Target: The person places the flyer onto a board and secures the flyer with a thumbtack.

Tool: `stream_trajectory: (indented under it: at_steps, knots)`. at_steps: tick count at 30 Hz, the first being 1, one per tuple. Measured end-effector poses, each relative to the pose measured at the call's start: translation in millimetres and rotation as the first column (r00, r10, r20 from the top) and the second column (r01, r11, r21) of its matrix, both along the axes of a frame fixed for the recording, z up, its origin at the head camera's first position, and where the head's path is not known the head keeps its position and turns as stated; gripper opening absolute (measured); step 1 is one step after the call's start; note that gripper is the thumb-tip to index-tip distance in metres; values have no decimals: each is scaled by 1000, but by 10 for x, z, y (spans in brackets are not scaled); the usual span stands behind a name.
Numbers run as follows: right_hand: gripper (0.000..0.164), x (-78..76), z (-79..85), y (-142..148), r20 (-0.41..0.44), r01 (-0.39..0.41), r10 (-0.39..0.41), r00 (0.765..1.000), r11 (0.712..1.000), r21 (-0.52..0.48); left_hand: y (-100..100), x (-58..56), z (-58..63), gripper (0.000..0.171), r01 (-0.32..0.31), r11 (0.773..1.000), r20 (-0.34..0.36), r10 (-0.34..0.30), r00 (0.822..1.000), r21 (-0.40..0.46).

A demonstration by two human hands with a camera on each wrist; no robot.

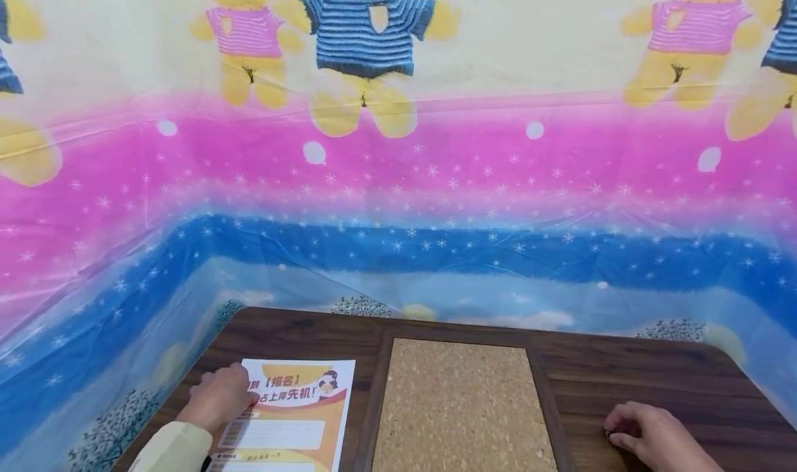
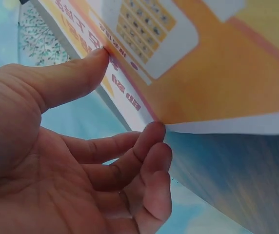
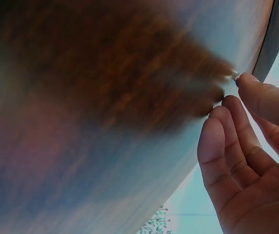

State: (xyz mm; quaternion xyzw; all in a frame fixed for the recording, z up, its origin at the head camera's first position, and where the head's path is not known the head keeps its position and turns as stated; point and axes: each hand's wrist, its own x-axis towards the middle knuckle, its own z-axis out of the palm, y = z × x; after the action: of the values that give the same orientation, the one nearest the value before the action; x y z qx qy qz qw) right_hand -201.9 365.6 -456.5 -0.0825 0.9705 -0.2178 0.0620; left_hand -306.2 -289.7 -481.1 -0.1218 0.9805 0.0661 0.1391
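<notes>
A printed orange-and-white sheet [image 1: 333, 416] lies on the left of the dark wooden table. My left hand [image 1: 218, 396] rests over its left edge. In the left wrist view the thumb [image 2: 76, 78] touches the printed face, and the other fingertips [image 2: 154, 139] sit at the sheet's border. On the table's right side, my right hand [image 1: 656, 434] has its thumb and fingers drawn together close over the wood. A tiny shiny piece [image 3: 235, 76] shows at the thumb tip in the right wrist view, pinched there and mostly hidden; I cannot tell its kind.
A cork panel [image 1: 463, 410] in a dark frame occupies the table's middle, between the two hands. Behind the wooden table [image 1: 585, 368] and along its sides hangs a cloth [image 1: 398, 167] with bears, pink and blue bands and snowflakes.
</notes>
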Motion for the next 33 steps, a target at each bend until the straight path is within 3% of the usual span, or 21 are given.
stream_trajectory:
  at_steps: [7, 19, 25, 29, 31, 33]
  knots:
    - [15, 7, -5, -26, -35, 25, -23, 999, 998, 55, -5, -19, -7, 72, 6, 1000, -10, -6, 1000, -10]
    - [15, 8, 11, -65, -22, 22, -21, 1000, 998, 56, 53, 65, 125, 38, 10, 996, -31, -8, 999, 86]
    - [14, 14, -1, -57, -8, 21, -21, 1000, 999, 45, 164, 310, 446, 45, 2, 978, -51, 9, 999, 207]
    - [14, 21, -10, -43, 1, 26, -26, 1000, 999, 45, 212, 490, 676, 61, -20, 931, -90, 57, 994, 366]
    - [15, 25, -9, -38, 5, 27, -27, 1000, 999, 40, 237, 555, 760, 61, -6, 910, -138, 69, 988, 414]
    - [14, 29, -7, -34, 8, 26, -27, 1000, 999, 38, 271, 612, 837, 53, 34, 908, -216, 62, 974, 417]
